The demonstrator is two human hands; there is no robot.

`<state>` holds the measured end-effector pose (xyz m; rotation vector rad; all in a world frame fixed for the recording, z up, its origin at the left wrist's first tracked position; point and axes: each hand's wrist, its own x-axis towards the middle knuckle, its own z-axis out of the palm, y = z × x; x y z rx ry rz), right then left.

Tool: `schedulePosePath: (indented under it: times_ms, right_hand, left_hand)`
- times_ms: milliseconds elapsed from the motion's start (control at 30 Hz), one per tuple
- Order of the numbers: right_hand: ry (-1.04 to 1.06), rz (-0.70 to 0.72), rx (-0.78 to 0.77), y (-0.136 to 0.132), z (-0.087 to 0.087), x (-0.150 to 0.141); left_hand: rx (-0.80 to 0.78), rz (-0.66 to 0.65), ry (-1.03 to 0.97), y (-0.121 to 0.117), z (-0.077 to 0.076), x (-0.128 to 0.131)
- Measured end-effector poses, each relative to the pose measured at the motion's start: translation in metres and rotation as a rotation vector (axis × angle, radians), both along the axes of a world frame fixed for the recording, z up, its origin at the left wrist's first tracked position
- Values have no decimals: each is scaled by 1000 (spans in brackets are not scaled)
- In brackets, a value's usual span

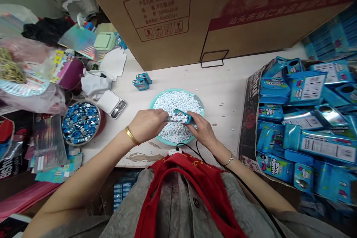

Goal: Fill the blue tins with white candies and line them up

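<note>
The step in hand looks like loading white pellets (167, 101) into a small blue box (188, 117), just above the teal bowl (202, 113) where most of them lie heaped. The left hand (149, 124) is closed in a pinch on the near end of what seems a clear scoop (171, 119), its grip partly hidden by the fingers; the right hand (203, 129) is curled round the box, thumb and fingers apart only by its width. Scoop and box meet — whether pellets are already inside, I cannot tell. The next move seems to call for tipping the scoop gently while the box stays steady, so that few spill. Counted: one bowl, one scoop, one box in hand, two standing boxes (142, 81) on the table (178, 78) beyond, one scale (107, 101), one tub (100, 113) of shiny discs (80, 122), one carton (249, 117) of blue packs (306, 87) — pellets, discs and packs too heaped to count.
</note>
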<state>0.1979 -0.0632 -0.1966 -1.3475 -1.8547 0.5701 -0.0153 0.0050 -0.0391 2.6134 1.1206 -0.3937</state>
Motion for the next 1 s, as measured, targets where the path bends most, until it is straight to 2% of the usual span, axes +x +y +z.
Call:
schedulePosePath:
  times_ms: [100, 167, 267, 300, 367, 467, 533, 600, 700, 800, 900, 1000]
  right_hand:
    - [16, 9, -1, 0, 0, -6]
    - [39, 2, -8, 0, 0, -7]
    - [81, -4, -18, 0, -1, -9]
    - [97, -1, -22, 1, -1, -9]
    - [134, 6, -27, 1, 0, -12]
    - [182, 11, -43, 4, 2, -22]
    - [193, 13, -73, 8, 6, -31]
    - [210, 30, -108, 14, 11, -41]
    - [243, 46, -146, 26, 19, -47]
    - [226, 10, -157, 36, 21, -36]
    - [173, -106, -104, 40, 15, -9]
    - [89, -281, -68, 37, 15, 23]
  left_hand:
    - [79, -82, 142, -4, 30, 19]
    - [108, -111, 168, -5, 45, 21]
    - [134, -69, 133, 1, 53, 7]
    - [134, -37, 95, 5, 50, 0]
    - [105, 27, -15, 15, 34, -14]
    - [-15, 53, -169, 24, -7, -26]
    - [-90, 43, -191, 28, -32, -27]
    - [-133, 30, -174, 31, -50, -26]
    - [-102, 47, -168, 47, -61, -34]
    - [25, 186, -129, 82, -69, -61]
    - [126, 361, -36, 124, -81, -99]
    - [126, 464, 62, 159, -100, -134]
